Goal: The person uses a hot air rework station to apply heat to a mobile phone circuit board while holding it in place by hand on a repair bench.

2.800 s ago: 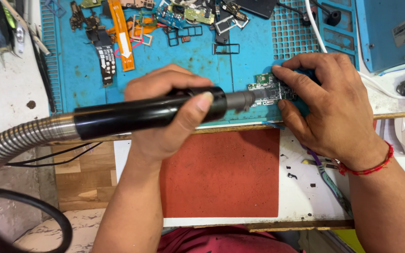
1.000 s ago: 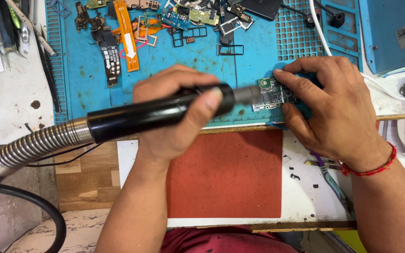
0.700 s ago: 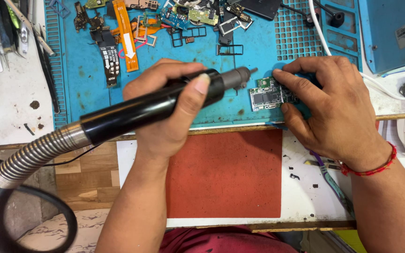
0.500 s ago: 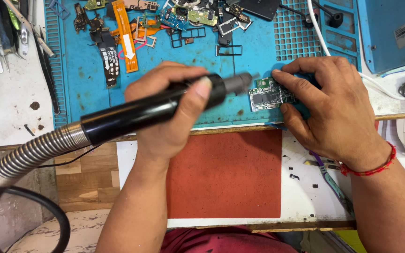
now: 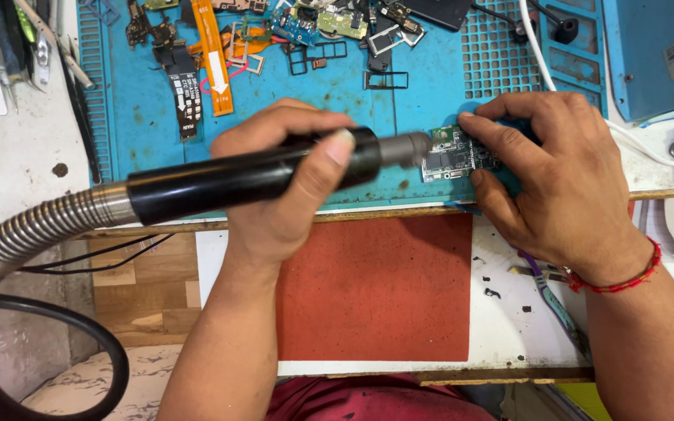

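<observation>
Seen from above, a red pad (image 5: 374, 288) is lying nearest the person, just before the blue work mat (image 5: 290, 93) on the tabletop (image 5: 9, 164). The left hand (image 5: 282, 191) is wrapping closed around a black hot-air handpiece (image 5: 243, 173), its metal nozzle almost touching a small green circuit board (image 5: 455, 154) on the mat's near edge. The right hand (image 5: 555, 183) is pinching the board's right side, fingers narrow. Beyond the board, an orange flex cable (image 5: 214, 54) and loose phone parts (image 5: 329, 23) are lying scattered across the mat.
</observation>
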